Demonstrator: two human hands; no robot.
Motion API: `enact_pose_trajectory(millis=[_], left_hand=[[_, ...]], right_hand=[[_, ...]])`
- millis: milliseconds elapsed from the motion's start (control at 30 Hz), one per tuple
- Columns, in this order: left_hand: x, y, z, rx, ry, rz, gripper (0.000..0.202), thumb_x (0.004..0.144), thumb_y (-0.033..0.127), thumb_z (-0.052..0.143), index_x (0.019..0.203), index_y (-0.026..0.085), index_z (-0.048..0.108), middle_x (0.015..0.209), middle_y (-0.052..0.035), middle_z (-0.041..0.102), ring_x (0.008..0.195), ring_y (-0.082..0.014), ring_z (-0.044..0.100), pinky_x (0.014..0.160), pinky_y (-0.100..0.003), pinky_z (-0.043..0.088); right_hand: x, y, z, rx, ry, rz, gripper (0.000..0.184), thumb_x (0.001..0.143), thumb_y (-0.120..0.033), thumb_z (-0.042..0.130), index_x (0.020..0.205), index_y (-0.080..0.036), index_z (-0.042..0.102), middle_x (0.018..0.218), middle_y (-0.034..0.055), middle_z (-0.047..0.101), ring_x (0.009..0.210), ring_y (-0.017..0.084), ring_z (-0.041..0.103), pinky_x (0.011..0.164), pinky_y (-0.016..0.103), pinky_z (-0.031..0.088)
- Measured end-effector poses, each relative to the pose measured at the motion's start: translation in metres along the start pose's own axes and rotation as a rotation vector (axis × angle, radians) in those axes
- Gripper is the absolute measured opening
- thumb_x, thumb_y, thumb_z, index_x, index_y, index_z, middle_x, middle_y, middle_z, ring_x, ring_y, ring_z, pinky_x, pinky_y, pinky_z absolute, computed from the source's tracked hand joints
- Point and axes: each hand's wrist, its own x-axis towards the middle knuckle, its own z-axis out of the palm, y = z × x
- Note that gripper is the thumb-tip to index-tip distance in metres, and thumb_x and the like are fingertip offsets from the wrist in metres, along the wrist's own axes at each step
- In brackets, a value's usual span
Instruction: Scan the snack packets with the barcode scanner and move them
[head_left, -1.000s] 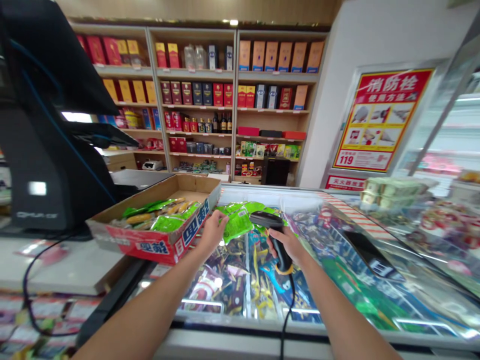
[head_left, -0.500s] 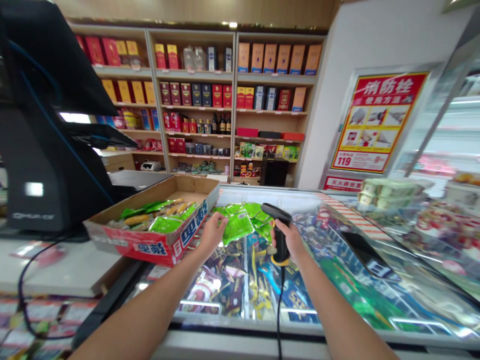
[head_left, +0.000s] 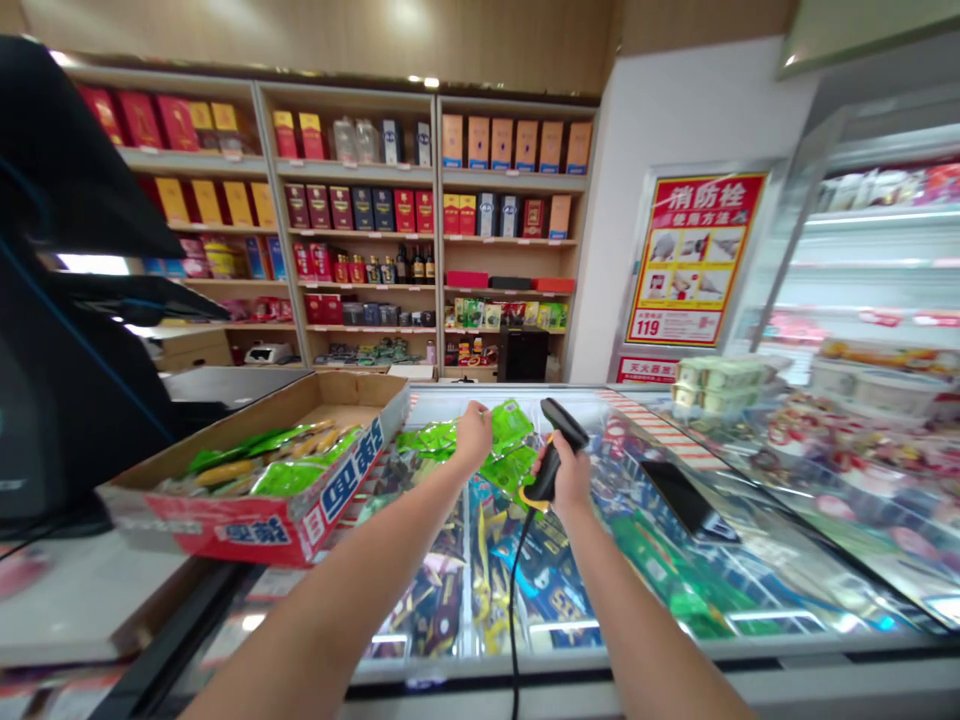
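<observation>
From where I'm standing, the work is looking partway along: the left hand (head_left: 474, 438) is pinching a green packet (head_left: 512, 422) by its edge, fingers drawn narrow, and is keeping it raised over the glass-topped freezer (head_left: 600, 664). The right hand (head_left: 571, 478) is wrapping around the grip of a black scanner (head_left: 564, 424), whose head is hovering just beside that packet, apart from it. More loose green packets (head_left: 431, 438) are lying in a heap on the glass, under and around the hands, while a batch of packets (head_left: 289, 478) is resting inside the cardboard box (head_left: 247, 525) on the left. I can't tell which of these are already dealt with and which are waiting, nor whether the scanner is reading anything. The scanner's cable (head_left: 513, 600) is hanging down between the forearms, and I'd judge it the likeliest thing to be getting in the way, along with the heap itself. The box is hemming in the left side; a phone (head_left: 686, 498) is lying on the glass to the right, well clear. Farther off, a dark monitor (head_left: 75, 190) is looming at the left, stacked tubs (head_left: 720, 380) are standing at the right, and shelves (head_left: 510, 183) of boxed goods are lining the back wall.
</observation>
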Motion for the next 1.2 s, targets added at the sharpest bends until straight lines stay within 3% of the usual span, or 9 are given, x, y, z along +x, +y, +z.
enact_pose_trajectory(millis=[200, 400, 500, 600, 700, 833, 1033, 1133, 1200], left_hand=[[-0.004, -0.005, 0.023, 0.285, -0.11, 0.115, 0.029, 0.088, 0.007, 0.039, 0.109, 0.016, 0.057, 0.099, -0.0126, 0.068, 0.095, -0.0218, 0.062, 0.08, -0.031, 0.042], [-0.015, -0.012, -0.002, 0.498, -0.023, 0.275, 0.027, 0.083, 0.01, 0.049, 0.103, 0.018, 0.064, 0.124, -0.0151, 0.056, 0.114, -0.0269, 0.053, 0.091, -0.037, 0.041], [-0.022, -0.008, -0.038, 0.533, 0.02, 0.316, 0.022, 0.082, 0.022, 0.058, 0.104, 0.021, 0.064, 0.133, -0.0132, 0.052, 0.118, -0.028, 0.051, 0.092, -0.038, 0.042], [-0.024, -0.013, -0.1, 0.596, 0.031, 0.323, 0.019, 0.081, 0.031, 0.062, 0.098, 0.022, 0.064, 0.118, -0.0122, 0.061, 0.109, -0.0271, 0.058, 0.091, -0.038, 0.043], [-0.016, -0.037, -0.18, 0.758, -0.018, 0.115, 0.024, 0.075, 0.041, 0.069, 0.08, 0.019, 0.061, 0.082, -0.0093, 0.065, 0.085, -0.0279, 0.064, 0.081, -0.04, 0.046], [0.003, -0.092, -0.262, 0.977, -0.073, -0.243, 0.047, 0.053, 0.045, 0.085, 0.055, 0.019, 0.046, 0.048, 0.002, 0.045, 0.076, -0.0297, 0.062, 0.079, -0.045, 0.045], [0.009, -0.14, -0.281, 0.943, -0.268, -0.317, 0.044, 0.068, 0.019, 0.075, 0.041, 0.017, 0.041, 0.036, 0.005, 0.041, 0.049, -0.0131, 0.047, 0.057, -0.019, 0.034], [0.003, -0.134, -0.275, 0.805, -0.191, -0.278, 0.033, 0.062, 0.009, 0.076, 0.044, 0.018, 0.049, 0.037, 0.006, 0.046, 0.047, -0.012, 0.045, 0.052, -0.018, 0.028], [-0.001, -0.125, -0.272, 0.598, -0.017, -0.241, 0.031, 0.06, 0.005, 0.074, 0.045, 0.018, 0.049, 0.038, 0.0062, 0.045, 0.047, -0.0118, 0.043, 0.054, -0.019, 0.03]], right_hand=[[0.001, 0.001, 0.0, 0.026, 0.006, -0.013, 0.037, 0.063, -0.05, 0.076, 0.074, -0.02, 0.056, 0.046, -0.0062, 0.056, 0.032, 0.012, 0.049, 0.034, 0.025, 0.038], [-0.002, 0.0, 0.001, -0.033, -0.043, -0.037, 0.033, 0.068, -0.05, 0.072, 0.073, -0.022, 0.056, 0.048, -0.0049, 0.055, 0.034, 0.014, 0.05, 0.034, 0.027, 0.038], [-0.003, -0.001, 0.002, -0.059, -0.052, -0.056, 0.032, 0.069, -0.051, 0.07, 0.073, -0.023, 0.055, 0.049, -0.0042, 0.055, 0.035, 0.015, 0.051, 0.036, 0.029, 0.038], [-0.005, -0.001, 0.002, -0.069, -0.056, -0.06, 0.032, 0.069, -0.051, 0.07, 0.074, -0.022, 0.056, 0.05, -0.0036, 0.055, 0.036, 0.016, 0.051, 0.036, 0.03, 0.038], [-0.006, -0.001, 0.003, -0.074, -0.065, -0.047, 0.032, 0.069, -0.051, 0.07, 0.073, -0.022, 0.056, 0.05, -0.0035, 0.055, 0.036, 0.015, 0.051, 0.037, 0.03, 0.039], [-0.008, -0.001, 0.005, -0.095, -0.084, -0.046, 0.031, 0.069, -0.05, 0.07, 0.072, -0.023, 0.057, 0.048, -0.0025, 0.055, 0.041, 0.018, 0.055, 0.037, 0.03, 0.039], [-0.009, -0.001, 0.005, -0.114, -0.091, -0.049, 0.03, 0.067, -0.049, 0.071, 0.072, -0.023, 0.057, 0.046, -0.0027, 0.055, 0.044, 0.02, 0.059, 0.038, 0.03, 0.041], [-0.009, -0.001, 0.005, -0.134, -0.096, -0.054, 0.031, 0.068, -0.05, 0.07, 0.073, -0.023, 0.057, 0.045, -0.0025, 0.055, 0.044, 0.021, 0.06, 0.038, 0.03, 0.041], [-0.009, 0.0, 0.004, -0.135, -0.1, -0.054, 0.03, 0.068, -0.05, 0.07, 0.072, -0.023, 0.057, 0.046, -0.0024, 0.055, 0.043, 0.02, 0.059, 0.038, 0.03, 0.04]])
